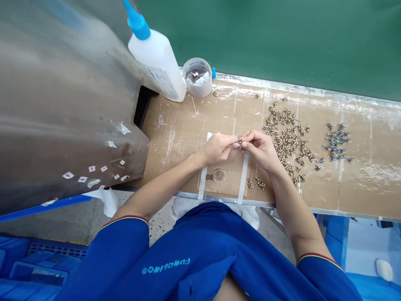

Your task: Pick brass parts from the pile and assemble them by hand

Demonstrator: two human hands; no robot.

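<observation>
Both arms reach in over the table point(360, 179) from the near edge, one on each side of the body, and they lean in so the hands meet in front. The left hand point(216, 149) has its back turned up and its fingers curled in. The right hand point(262, 151) points toward the left one, with its thumb and first finger stretched out to pinch. The fingertips of both hands come together on one small metal part point(240, 141), and both hands hold it tight. Fingers hide most of it, but a bit of blue shows next to it. The part is up between the hands, above two white tape strips point(244, 179) and a little clear round dish point(219, 175). Just beside the right arm is a big pile of small brassy parts point(286, 142). Farther right lies a group of blue-tipped parts point(337, 144).
</observation>
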